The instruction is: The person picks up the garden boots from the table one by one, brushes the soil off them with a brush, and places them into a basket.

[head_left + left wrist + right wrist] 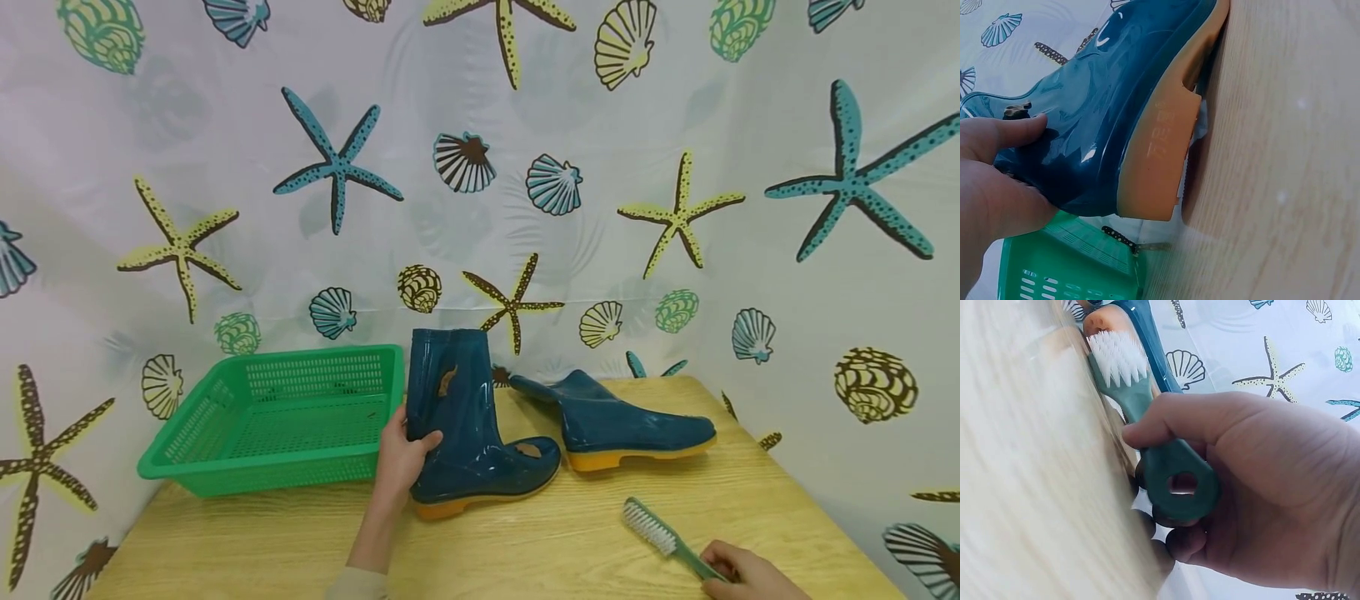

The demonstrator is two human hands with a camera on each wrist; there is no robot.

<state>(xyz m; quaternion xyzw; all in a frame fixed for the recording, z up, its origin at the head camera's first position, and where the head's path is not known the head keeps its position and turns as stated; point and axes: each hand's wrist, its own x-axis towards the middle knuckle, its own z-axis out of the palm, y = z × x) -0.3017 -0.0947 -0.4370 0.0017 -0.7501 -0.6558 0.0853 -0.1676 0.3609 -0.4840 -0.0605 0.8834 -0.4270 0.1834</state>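
Note:
A dark blue rubber boot (457,417) with an orange sole stands upright at mid-table, brown smudges on its shaft and toe. My left hand (403,454) grips its shaft from the left, above the heel, thumb across the near side. In the left wrist view the boot's orange heel (1157,156) is close over the wood. At the front right, my right hand (746,573) holds a green scrub brush (660,537) by its handle. The brush's white bristles (1119,356) show beyond my thumb in the right wrist view.
A second blue boot (630,425) lies at the back right, its shaft folded toward the left. At the left a green plastic basket (292,462) with slotted sides stands on the wooden table (540,550). A patterned curtain (480,225) hangs behind and along the sides.

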